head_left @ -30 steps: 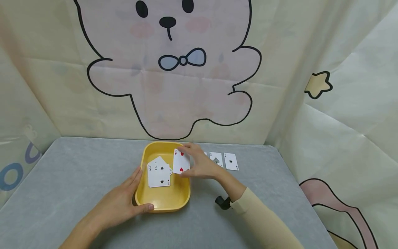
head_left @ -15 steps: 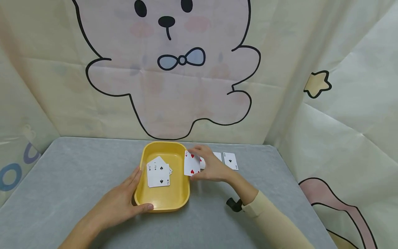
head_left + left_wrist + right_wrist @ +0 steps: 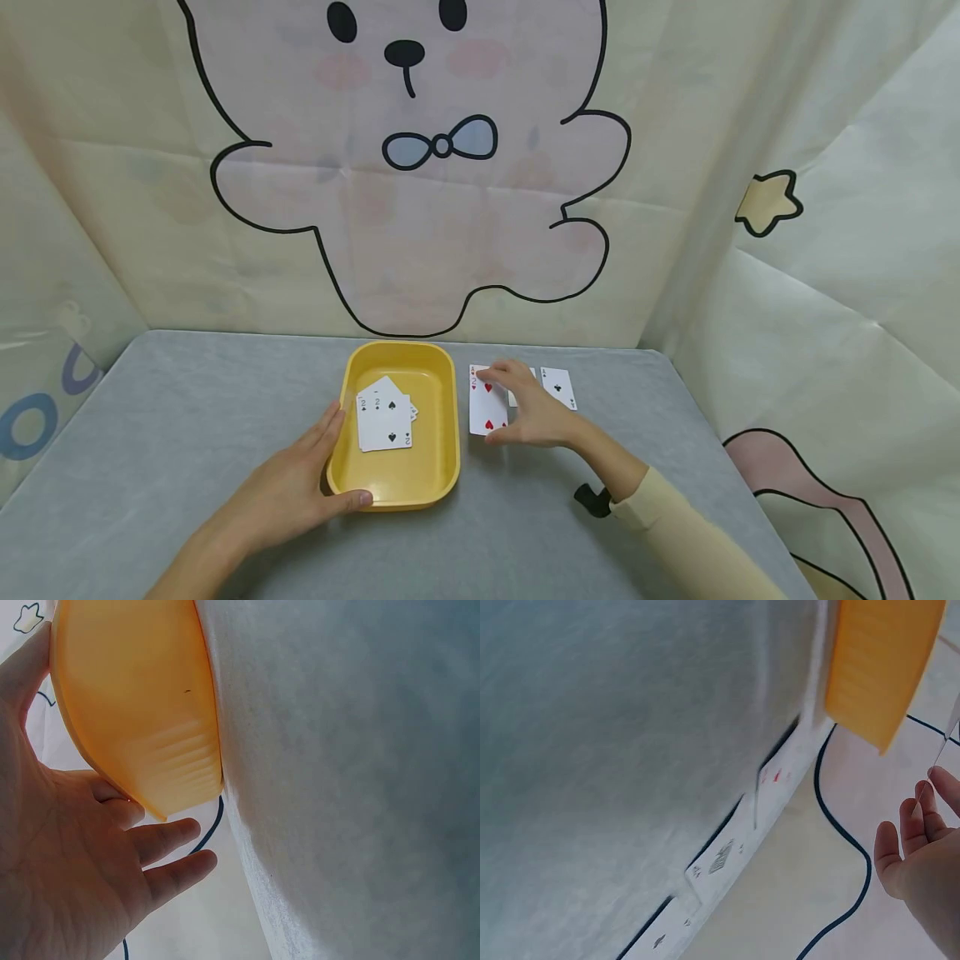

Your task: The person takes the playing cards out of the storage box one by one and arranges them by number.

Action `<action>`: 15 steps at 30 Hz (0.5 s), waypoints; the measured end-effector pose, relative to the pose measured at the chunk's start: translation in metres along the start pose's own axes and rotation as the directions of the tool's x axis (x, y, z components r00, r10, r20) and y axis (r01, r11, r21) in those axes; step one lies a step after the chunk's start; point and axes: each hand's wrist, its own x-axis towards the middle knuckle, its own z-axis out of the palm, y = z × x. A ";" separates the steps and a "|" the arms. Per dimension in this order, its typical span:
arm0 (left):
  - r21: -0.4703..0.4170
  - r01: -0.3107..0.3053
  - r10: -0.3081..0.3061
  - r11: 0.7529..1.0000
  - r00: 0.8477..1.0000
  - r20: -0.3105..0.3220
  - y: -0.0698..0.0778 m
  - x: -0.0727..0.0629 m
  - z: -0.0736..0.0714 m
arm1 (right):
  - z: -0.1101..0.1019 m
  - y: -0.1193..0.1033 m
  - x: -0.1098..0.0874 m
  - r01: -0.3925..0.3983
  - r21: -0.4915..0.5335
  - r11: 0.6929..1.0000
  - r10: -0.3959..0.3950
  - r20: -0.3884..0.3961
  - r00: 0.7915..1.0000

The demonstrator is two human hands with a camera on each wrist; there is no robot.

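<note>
My left hand (image 3: 281, 492) grips the yellow plastic tray (image 3: 442, 492) at its near left corner, thumb over the near rim and fingers along the left side. Between thumb and fingertips, my right hand (image 3: 543, 417) pinches a playing card, the two of hearts (image 3: 483, 408), face up just right of the tray. In the right wrist view this card (image 3: 949, 729) shows as a thin edge at the far right. Inside the tray lies a small overlapping pile of playing cards (image 3: 382, 429), a two of spades on top.
A row of cards lies along the table's back: a red card (image 3: 776, 777), the ace of spades (image 3: 720, 856) and the ace of clubs (image 3: 558, 388). In the head view my right hand and its card cover part of the row. A printed curtain (image 3: 675, 125) hangs behind the grey table (image 3: 187, 417).
My right hand has carried the two of hearts rightward, from over the tray's right side to beyond its rim, overlapping the row of cards. The left hand and tray stay put.
</note>
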 end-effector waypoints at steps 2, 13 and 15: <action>0.001 0.002 -0.002 1.000 1.000 0.001 0.001 0.000 0.000 | 0.001 0.005 -0.002 0.011 -0.020 1.000 -0.011 0.010 1.000; 0.014 -0.013 0.013 1.000 1.000 -0.007 0.002 0.000 0.000 | 0.012 0.020 -0.009 0.012 -0.072 0.997 -0.005 0.093 0.996; 0.018 -0.015 0.015 1.000 1.000 -0.009 0.002 0.000 0.000 | 0.015 0.022 -0.009 0.007 -0.093 0.996 0.004 0.113 0.994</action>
